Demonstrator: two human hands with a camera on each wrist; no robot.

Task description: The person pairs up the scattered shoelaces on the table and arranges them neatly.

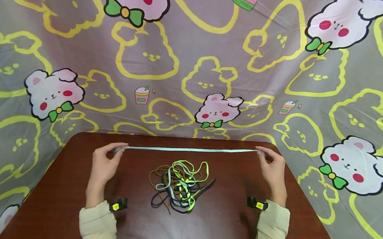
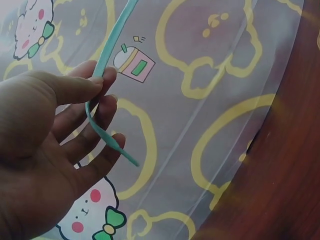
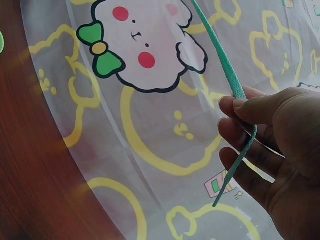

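Note:
A flat light-teal shoelace (image 1: 187, 149) is stretched nearly straight above the table between both hands. My left hand (image 1: 106, 164) pinches it near one end between thumb and forefinger. In the left wrist view the short tail of the shoelace (image 2: 114, 142) hangs past the fingers. At the other end my right hand (image 1: 272, 167) pinches it the same way, and its tail (image 3: 232, 170) dangles below the thumb in the right wrist view. Below the stretched lace, a tangled pile of laces (image 1: 182, 185) in neon yellow, pale blue, brown and dark navy lies on the table.
The dark reddish-brown table (image 1: 146, 233) has rounded far corners. A grey cloth (image 1: 161, 69) printed with cartoon bears and rabbits rises behind it and along both sides. Black straps with yellow tags (image 1: 117, 206) sit at both wrists, by the pale sleeves (image 1: 99, 229).

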